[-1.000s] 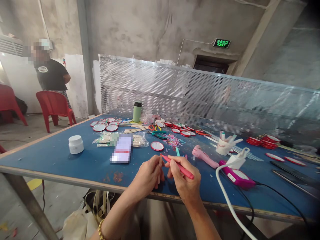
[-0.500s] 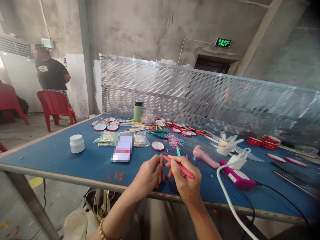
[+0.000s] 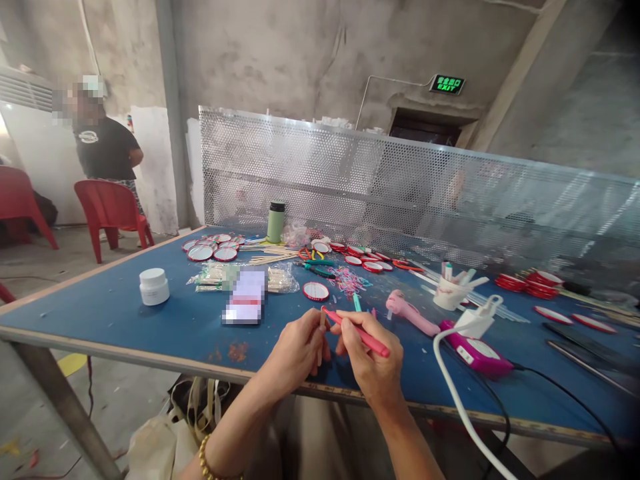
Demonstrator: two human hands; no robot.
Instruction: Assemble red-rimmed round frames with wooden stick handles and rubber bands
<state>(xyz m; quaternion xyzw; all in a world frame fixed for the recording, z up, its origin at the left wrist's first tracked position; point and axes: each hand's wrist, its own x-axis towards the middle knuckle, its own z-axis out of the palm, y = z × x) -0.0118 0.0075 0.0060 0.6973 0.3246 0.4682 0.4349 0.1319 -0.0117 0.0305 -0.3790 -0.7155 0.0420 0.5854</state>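
My left hand (image 3: 300,343) is closed around a short, flat wooden stick (image 3: 321,328), which stands nearly upright between thumb and fingers. In my right hand (image 3: 376,360) is a red marker pen (image 3: 370,341), pinched as for writing. Its tip meets or almost meets the top of the stick; the exact contact is too small to tell. Both hands are over the front edge of the blue table (image 3: 190,340). Just beyond them lies a round white disc with a red rim (image 3: 316,291), beside a scatter of small coloured pieces (image 3: 350,283).
To the left are a white jar (image 3: 154,287), a blurred-out phone (image 3: 246,297) and bagged sticks (image 3: 210,277). A green bottle (image 3: 275,223) stands behind. On the right are a pink tool (image 3: 410,313), a paper cup (image 3: 447,293), a magenta box (image 3: 475,353) and a white cable (image 3: 445,373).
My hands, the stick and the marker pen hold almost the same position. In the background, the standing person has shifted slightly.
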